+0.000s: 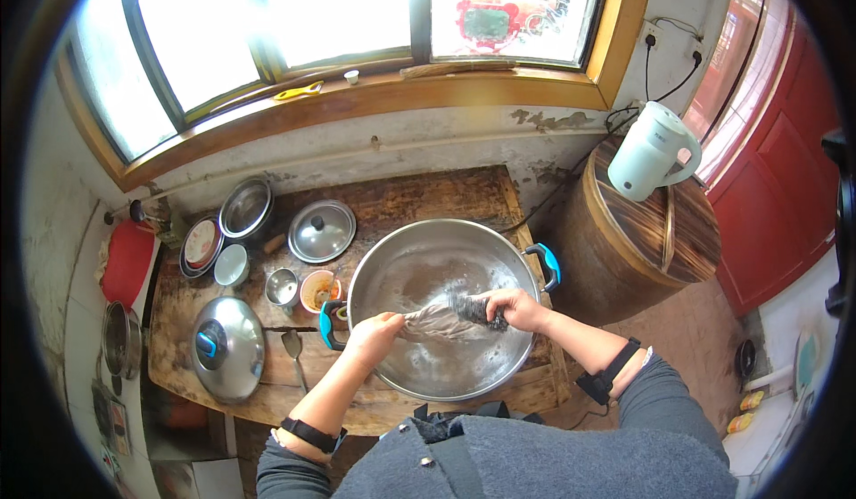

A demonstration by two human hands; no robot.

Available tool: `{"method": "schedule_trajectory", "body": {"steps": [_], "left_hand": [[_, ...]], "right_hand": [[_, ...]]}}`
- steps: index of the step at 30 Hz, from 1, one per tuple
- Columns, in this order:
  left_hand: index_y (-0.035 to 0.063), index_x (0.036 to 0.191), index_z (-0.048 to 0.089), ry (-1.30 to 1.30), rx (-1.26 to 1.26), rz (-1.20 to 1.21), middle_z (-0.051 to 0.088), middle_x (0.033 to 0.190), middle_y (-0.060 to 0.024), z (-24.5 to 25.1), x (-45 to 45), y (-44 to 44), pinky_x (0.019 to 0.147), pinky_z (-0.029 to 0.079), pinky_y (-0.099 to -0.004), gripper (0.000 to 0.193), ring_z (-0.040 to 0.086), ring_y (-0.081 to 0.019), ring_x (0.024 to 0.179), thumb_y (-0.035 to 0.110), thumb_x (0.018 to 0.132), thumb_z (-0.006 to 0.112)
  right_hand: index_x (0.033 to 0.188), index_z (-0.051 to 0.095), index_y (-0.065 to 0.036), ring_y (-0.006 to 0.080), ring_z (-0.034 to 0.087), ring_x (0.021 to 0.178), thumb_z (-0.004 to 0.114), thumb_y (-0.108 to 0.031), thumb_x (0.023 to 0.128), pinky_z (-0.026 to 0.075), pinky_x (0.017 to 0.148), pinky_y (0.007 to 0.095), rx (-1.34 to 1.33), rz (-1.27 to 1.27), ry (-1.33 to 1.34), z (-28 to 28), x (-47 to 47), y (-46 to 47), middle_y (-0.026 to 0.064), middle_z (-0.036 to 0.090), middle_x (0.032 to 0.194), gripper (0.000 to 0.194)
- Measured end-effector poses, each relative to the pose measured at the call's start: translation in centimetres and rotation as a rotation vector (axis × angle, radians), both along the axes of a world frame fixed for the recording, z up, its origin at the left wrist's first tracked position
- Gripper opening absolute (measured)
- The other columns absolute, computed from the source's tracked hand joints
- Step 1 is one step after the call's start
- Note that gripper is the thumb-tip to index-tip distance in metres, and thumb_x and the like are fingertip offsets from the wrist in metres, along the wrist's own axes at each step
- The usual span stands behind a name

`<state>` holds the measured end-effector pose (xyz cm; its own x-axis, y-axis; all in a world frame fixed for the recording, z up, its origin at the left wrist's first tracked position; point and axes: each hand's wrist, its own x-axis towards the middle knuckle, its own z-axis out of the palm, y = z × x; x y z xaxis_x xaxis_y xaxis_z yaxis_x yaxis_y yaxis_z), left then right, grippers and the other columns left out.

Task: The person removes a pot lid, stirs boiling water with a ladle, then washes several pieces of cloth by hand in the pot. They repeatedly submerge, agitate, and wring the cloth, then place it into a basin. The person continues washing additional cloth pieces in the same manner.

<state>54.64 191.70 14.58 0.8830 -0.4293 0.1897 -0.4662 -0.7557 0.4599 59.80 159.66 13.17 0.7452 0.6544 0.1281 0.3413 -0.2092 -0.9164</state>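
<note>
A wide stainless-steel pan [408, 251] with blue-and-black side handles sits before me on the wooden table, a little water in its bottom. My left hand [378, 338] grips one end of a wet greyish-beige cloth [435, 323] over the pan. In my right hand [515, 308] is a dark, coarse-textured scrubber [478, 310], blurred at its far end. It touches or overlaps the cloth's right end; I cannot tell which. Close to my left wrist, the pan's left handle [328, 325] sticks out.
Left of the pan stand an orange-rimmed bowl [314, 290], a metal cup [281, 286], a spatula [294, 352], a large domed lid [241, 358] and a smaller lid [322, 231]. A pale-green electric kettle [645, 154] rests on a lidded wooden barrel [588, 251] at right.
</note>
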Motion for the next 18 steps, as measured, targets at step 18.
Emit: {"method": "schedule_trajectory", "body": {"steps": [18], "left_hand": [[0.0091,0.072,0.055,-0.125,0.241,0.050,0.060,0.072,-0.0056,1.1,-0.1,5.4,0.068,0.046,-0.0358,0.010,0.056,-0.0272,0.079,0.003,0.064,0.058]], "right_hand": [[0.085,0.053,-0.010,0.0285,0.060,0.090,0.045,0.009,0.084,0.052,0.079,0.0427,1.007,-0.488,0.842,3.0,3.9,-0.7,0.0155,0.062,0.099,0.021]]}}
